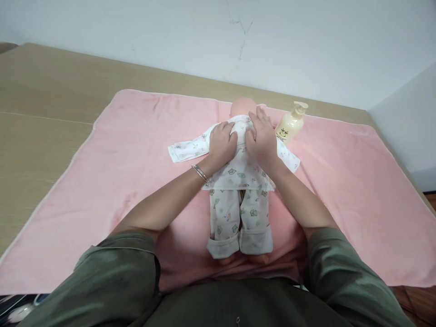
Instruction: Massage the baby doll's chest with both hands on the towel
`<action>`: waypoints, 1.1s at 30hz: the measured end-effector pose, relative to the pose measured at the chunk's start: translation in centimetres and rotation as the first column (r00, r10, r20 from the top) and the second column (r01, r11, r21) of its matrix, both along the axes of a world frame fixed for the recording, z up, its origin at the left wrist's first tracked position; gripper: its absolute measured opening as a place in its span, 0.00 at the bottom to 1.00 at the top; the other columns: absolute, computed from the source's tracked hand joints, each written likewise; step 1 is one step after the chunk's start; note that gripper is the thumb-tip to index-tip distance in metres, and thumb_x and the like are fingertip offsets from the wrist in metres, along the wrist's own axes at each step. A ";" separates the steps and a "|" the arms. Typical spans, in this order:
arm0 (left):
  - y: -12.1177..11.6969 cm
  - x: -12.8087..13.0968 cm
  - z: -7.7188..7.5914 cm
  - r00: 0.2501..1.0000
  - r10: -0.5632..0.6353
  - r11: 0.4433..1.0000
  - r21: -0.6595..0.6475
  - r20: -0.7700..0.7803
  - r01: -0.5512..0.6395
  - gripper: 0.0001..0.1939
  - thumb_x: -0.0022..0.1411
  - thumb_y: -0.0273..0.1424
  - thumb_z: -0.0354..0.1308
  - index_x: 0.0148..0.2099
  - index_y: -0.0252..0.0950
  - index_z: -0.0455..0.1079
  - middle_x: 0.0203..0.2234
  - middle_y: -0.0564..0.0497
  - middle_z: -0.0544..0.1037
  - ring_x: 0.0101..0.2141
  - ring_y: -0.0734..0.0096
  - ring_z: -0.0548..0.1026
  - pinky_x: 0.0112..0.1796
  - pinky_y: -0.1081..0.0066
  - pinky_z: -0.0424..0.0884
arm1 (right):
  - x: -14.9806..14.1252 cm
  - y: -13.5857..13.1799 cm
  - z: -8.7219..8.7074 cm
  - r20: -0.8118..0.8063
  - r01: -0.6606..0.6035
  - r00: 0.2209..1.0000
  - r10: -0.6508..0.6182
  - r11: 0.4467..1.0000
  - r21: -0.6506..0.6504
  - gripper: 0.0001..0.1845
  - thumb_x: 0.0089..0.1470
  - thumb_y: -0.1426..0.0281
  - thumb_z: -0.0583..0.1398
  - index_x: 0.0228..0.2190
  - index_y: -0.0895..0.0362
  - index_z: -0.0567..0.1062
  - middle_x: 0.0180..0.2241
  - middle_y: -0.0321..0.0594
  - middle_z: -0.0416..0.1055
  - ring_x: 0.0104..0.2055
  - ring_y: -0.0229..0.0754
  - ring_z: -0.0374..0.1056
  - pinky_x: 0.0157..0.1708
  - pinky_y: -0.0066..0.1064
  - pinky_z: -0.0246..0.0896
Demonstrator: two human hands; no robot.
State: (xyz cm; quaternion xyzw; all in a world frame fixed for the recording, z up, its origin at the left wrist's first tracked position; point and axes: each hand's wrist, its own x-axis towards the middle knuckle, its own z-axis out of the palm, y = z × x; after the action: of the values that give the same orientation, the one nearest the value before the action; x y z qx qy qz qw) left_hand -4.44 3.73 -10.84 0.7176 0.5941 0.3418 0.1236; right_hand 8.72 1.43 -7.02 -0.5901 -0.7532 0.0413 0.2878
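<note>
A baby doll point(243, 106) lies with its head away from me, dressed in a white printed shirt point(243, 171) and matching trousers point(225, 215) with turned-up cuffs. My left hand point(223, 141) rests on the shirt's upper left part, fingers extended. On the upper right, near the doll's head, my right hand point(263, 140) lies with its fingers spread over the cloth. The left sleeve stretches out flat to the side, and the right one shows partly beyond my wrist. The doll's feet peek out under the cuffs.
A pink blanket point(344, 181) covers much of the wooden table point(44, 100). Close to the doll's head on the right, a cream pump bottle point(291, 123) leans at an angle. Behind the table rises a pale wall point(170, 41) with a crack.
</note>
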 end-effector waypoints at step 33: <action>5.5 9.7 7.2 0.757 -0.258 0.871 -0.194 0.600 0.451 0.29 0.74 0.38 0.29 0.63 0.34 0.63 0.54 0.40 0.75 0.60 0.56 0.70 0.55 0.51 0.72 | 10.6 2.8 5.2 -0.028 0.092 0.995 -0.091 0.995 0.042 0.29 0.65 0.65 0.42 0.63 0.60 0.59 0.68 0.50 0.55 0.72 0.56 0.46 0.69 0.60 0.42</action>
State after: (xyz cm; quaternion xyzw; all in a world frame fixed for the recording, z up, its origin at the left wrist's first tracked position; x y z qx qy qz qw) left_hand 5.24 9.27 -3.61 0.6563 0.4310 0.4018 0.4713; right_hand 19.31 4.24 -1.86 -0.6170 -0.7222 0.0193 0.3119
